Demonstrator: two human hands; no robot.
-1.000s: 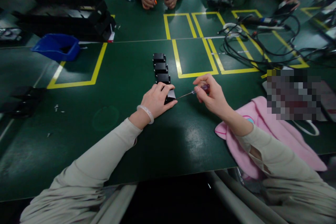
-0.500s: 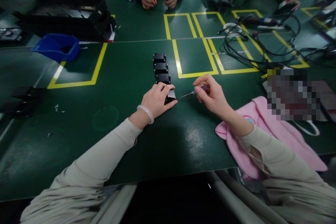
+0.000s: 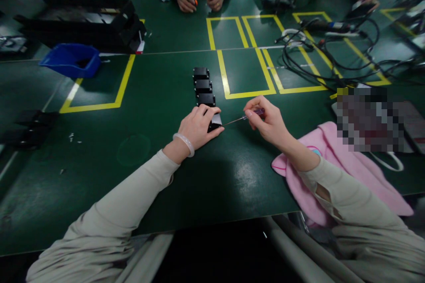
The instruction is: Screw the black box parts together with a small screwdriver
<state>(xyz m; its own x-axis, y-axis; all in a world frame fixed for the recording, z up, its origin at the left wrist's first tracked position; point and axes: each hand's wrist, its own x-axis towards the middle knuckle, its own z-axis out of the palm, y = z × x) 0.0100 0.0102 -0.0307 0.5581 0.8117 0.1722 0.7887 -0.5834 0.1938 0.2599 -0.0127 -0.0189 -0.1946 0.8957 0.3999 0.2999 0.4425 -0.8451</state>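
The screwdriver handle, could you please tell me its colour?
The screwdriver handle looks dark purple, seen best in the head view.

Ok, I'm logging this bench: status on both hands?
Left hand holds black rectangular block. Right hand: grip on purple-handled metal screwdriver, tip beside block. Pink fabric cloth off right, clear of screwdriver.

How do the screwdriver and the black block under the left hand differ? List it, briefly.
The screwdriver is long and thin; the black block is squat and boxy. The screwdriver has a purplish handle and a metal shaft; the black block shows a pale patch on top. The screwdriver slants from the right hand; the black block sits on the table under the left hand. Each is partly covered by a hand.
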